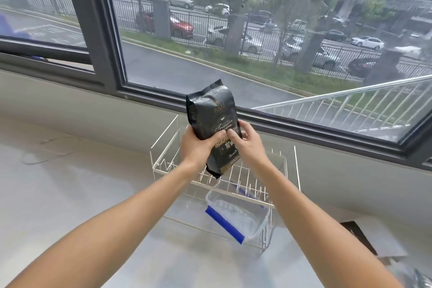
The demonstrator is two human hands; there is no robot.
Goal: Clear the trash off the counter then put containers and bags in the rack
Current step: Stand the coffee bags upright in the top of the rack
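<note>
Coffee bag (pixel 211 110) stands nearly upright, top tilted slightly left, above the wire rack (pixel 224 170) on your desk (pixel 81 194); your left hand (pixel 196 147) and right hand (pixel 247 142) grip its lower half, hiding some print.

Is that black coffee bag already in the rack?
Not yet: both hands hold the black coffee bag upright above the white wire rack.

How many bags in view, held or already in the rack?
2. A black coffee bag is gripped by the left hand and right hand above the white wire rack. A clear blue-zip bag lies on its lower shelf. More may be out of frame.
</note>
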